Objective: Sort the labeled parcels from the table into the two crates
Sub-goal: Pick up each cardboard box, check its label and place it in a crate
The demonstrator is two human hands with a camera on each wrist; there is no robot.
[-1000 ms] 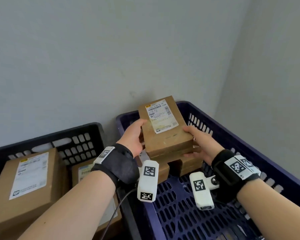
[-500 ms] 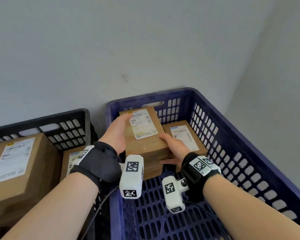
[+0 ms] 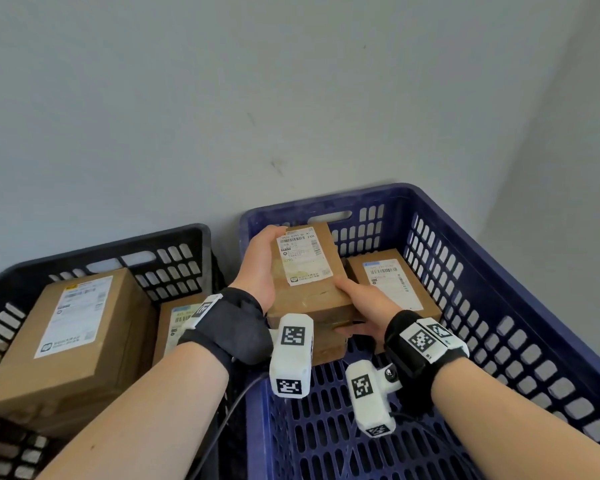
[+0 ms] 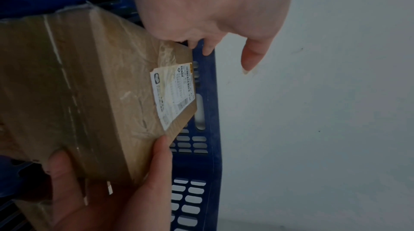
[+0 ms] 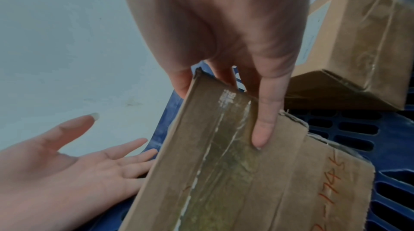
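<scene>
Right hand (image 3: pixel 359 308): thumb on the top face of the held parcel (image 3: pixel 307 271), fingers (image 5: pixel 266 111) wrapped under its near end, grasping it. Left hand (image 3: pixel 260 263): palm flat along the parcel's left side, fingers (image 5: pixel 125 160) extended rather than curled, steadying more than gripping. Probably the two-sided hold kept the box level and label-up during lowering.

The held parcel was a brown taped carton with a white shipping label (image 3: pixel 303 258), inside the blue crate (image 3: pixel 520 282) at its far left corner. It sat above a stack of cartons (image 3: pixel 326 348) of like footprint; whether it already touched the stack could not be told. Judged a stacking placement, to save floor space in the crate.

Count in the blue crate: the held parcel, the stack below it (at least one box, perhaps two; the seams were unclear), and one labelled carton (image 3: pixel 394 284) lying flat just beside on the right. Its near floor (image 3: pixel 326 438) showed bare slotted plastic.

Count in the black crate (image 3: pixel 174 244), directly left of the blue: one large labelled box (image 3: pixel 73 330) and one smaller labelled parcel (image 3: pixel 177 322) partly hidden behind the left wrist. Two crates in all, side by side against the grey wall (image 3: pixel 222 98).

The desk was out of view, so the parcels left to sort were unknown.
</scene>
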